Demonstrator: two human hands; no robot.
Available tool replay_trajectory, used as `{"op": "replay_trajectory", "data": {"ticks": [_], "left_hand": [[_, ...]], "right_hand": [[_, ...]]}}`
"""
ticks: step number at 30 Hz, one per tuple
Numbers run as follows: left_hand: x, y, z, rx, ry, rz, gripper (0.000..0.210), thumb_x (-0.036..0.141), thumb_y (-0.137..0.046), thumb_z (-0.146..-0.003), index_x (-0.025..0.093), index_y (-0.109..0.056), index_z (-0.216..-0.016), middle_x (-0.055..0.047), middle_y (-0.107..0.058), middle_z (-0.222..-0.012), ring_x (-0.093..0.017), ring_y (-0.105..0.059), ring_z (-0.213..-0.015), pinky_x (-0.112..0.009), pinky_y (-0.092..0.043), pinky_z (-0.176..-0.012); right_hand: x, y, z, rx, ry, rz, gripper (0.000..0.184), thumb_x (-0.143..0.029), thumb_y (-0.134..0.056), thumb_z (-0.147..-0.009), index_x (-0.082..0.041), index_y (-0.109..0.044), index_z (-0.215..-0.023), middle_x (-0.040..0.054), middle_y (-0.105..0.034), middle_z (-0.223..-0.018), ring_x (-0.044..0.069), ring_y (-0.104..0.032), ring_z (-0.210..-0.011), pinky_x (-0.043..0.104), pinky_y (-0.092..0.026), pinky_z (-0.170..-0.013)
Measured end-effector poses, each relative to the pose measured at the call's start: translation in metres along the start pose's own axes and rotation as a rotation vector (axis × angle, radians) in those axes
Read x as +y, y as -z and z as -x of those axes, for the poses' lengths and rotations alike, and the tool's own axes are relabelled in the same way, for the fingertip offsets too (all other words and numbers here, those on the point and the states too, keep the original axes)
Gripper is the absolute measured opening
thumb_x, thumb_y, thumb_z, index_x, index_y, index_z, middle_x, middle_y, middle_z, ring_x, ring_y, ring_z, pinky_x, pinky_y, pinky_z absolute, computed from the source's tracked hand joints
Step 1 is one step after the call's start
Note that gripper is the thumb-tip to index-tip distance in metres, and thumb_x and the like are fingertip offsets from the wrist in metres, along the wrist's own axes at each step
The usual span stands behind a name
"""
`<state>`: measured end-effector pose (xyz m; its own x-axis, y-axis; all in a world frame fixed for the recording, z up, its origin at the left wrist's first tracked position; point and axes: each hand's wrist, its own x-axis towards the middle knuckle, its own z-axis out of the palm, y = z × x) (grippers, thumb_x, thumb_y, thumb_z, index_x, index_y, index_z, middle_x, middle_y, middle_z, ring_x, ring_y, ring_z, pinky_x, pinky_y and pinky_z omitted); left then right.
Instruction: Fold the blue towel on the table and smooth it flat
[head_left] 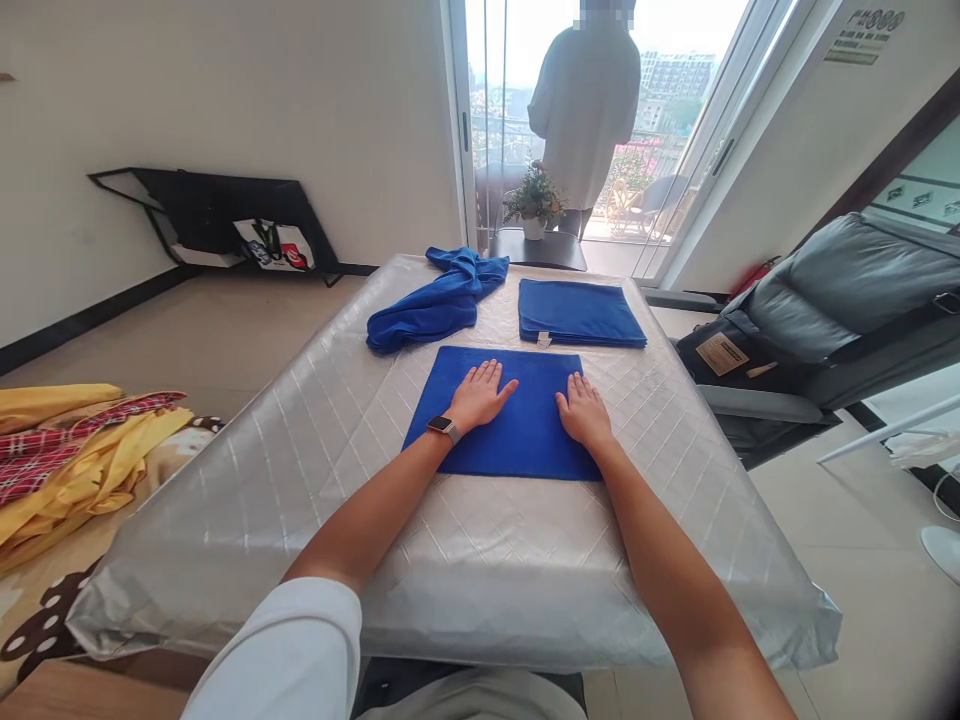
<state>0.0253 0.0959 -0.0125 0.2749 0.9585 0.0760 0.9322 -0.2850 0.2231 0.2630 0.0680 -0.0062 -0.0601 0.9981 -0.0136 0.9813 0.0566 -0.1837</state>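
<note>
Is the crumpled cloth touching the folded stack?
Apart: the head view shows a strip of silver tablecloth between the crumpled cloth and the folded stack.

Home room; grey armchair (847, 300), potted flowers (534, 195), balcony door (723, 154)

At a sliding glass door (460, 130), a person (589, 110) in a long pale top is seen, with a balcony chair (660, 198) and tall buildings (679, 78) glimpsed outside. A flowering plant (535, 190) in a white pot (534, 229) is set on a dark flat surface (514, 248). By the wall at left, a printed carrier bag (289, 255) is placed before a black panel (199, 205). A tan label (722, 353) is shown at right on a grey leather armchair (862, 285). Yellow cloth (112, 470) and red plaid cloth (30, 470) are heaped near polka-dot fabric (45, 620).
</note>
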Motion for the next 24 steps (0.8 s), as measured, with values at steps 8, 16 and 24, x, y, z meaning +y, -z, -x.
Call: {"op": "replay_trajectory", "data": {"ticks": [8, 16, 24], "left_hand": [[-0.071, 0.015, 0.032, 0.035, 0.239, -0.054, 0.086, 0.066, -0.013, -0.104, 0.005, -0.028, -0.164, -0.018, -0.024, -0.172, -0.029, -0.021, -0.160, -0.044, -0.018, -0.131], [-0.066, 0.017, 0.031, 0.028, 0.263, -0.055, 0.091, 0.068, -0.012, -0.103, 0.003, -0.027, -0.164, -0.018, -0.024, -0.172, -0.031, -0.022, -0.160, -0.043, -0.017, -0.131], [-0.066, 0.016, 0.030, 0.028, 0.264, -0.048, 0.090, 0.068, -0.013, -0.103, 0.003, -0.027, -0.164, -0.018, -0.023, -0.172, -0.032, -0.021, -0.160, -0.044, -0.017, -0.131]], "right_hand": [[0.001, 0.000, 0.000, 0.008, -0.005, 0.011, 0.068, -0.043, -0.022, -0.109, -0.004, -0.028, -0.165, 0.0139, -0.022, -0.174, 0.024, -0.019, -0.161, 0.040, -0.015, -0.130], [0.004, -0.001, -0.005, -0.019, -0.017, 0.036, 0.070, -0.043, -0.022, -0.109, -0.003, -0.026, -0.166, 0.0147, -0.020, -0.174, 0.025, -0.019, -0.161, 0.041, -0.017, -0.130], [0.005, 0.015, -0.035, 0.111, 0.042, 0.016, 0.068, -0.041, -0.019, -0.109, -0.001, -0.032, -0.163, 0.0181, -0.031, -0.170, 0.026, -0.025, -0.159, 0.042, -0.023, -0.129]]}}
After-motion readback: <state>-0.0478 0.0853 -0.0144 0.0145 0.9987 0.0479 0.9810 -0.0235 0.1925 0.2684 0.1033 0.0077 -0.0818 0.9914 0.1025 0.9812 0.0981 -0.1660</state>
